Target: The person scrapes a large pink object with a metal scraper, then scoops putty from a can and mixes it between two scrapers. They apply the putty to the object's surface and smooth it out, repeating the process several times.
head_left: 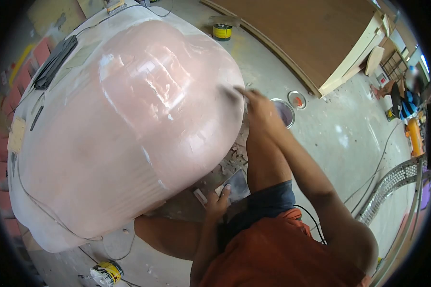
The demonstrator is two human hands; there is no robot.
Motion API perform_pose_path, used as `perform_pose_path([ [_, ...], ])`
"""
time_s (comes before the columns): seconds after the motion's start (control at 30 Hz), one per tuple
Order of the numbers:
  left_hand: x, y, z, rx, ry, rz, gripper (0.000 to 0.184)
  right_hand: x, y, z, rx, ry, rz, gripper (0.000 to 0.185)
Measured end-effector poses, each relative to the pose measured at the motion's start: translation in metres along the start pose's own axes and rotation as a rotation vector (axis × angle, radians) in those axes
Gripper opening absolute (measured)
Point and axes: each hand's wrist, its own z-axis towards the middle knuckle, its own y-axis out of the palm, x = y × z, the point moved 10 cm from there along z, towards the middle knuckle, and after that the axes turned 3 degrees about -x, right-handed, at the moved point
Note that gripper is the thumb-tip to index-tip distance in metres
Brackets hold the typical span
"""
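Note:
A large rounded pink form (86, 153), patched with white streaks, fills the left and middle. At its right edge, my right hand (262, 109) is closed on a dark putty knife (232, 94). The knife is smeared by motion, and its blade is against or very near the pink surface. Down by my lap, my left hand (219, 201) grips a flat grey putty board (238, 183), thumb on top. A small pale block (200, 196) shows beside those fingers; whether they touch it I cannot tell.
An opened tin (283, 113) and its lid (297, 100) sit on the floor at right. Yellow-labelled tubs stand behind (222, 32) and at lower left (107, 273). Dark sheets (56, 62) lie on the form. A big brown panel (301, 33) and another person (408, 100) are farther off.

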Motion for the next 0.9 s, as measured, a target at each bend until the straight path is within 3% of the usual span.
perform_pose_path([
  [0.03,0.001,0.007,0.0,-0.051,0.045,-0.07,0.032,0.006,-0.01,0.018,0.06,-0.013,-0.012,0.058],
  [0.2,-0.004,0.012,-0.005,-0.102,-0.026,0.044,0.032,0.031,0.012,0.083,-0.102,-0.09,-0.012,0.063],
  [0.27,-0.007,0.008,-0.004,-0.102,-0.036,0.083,0.031,0.027,0.017,0.074,-0.051,-0.08,-0.014,0.064],
  [0.33,0.001,0.009,-0.005,-0.108,0.098,0.031,0.029,0.022,0.022,0.057,-0.008,-0.018,0.023,0.065],
  [0.43,0.001,0.01,-0.004,-0.131,-0.018,0.042,0.03,0.01,0.032,0.027,0.003,0.101,0.005,0.07],
  [0.7,0.011,0.024,0.009,-0.219,0.096,0.048,0.031,-0.017,0.038,-0.022,0.105,0.107,0.008,0.061],
  [0.77,0.011,0.027,0.008,-0.235,0.075,0.086,0.031,-0.023,0.031,-0.037,0.046,0.146,0.029,0.062],
  [0.9,-0.008,0.024,0.012,-0.178,0.051,0.055,0.03,-0.018,0.017,-0.046,-0.107,0.024,0.157,0.072],
])
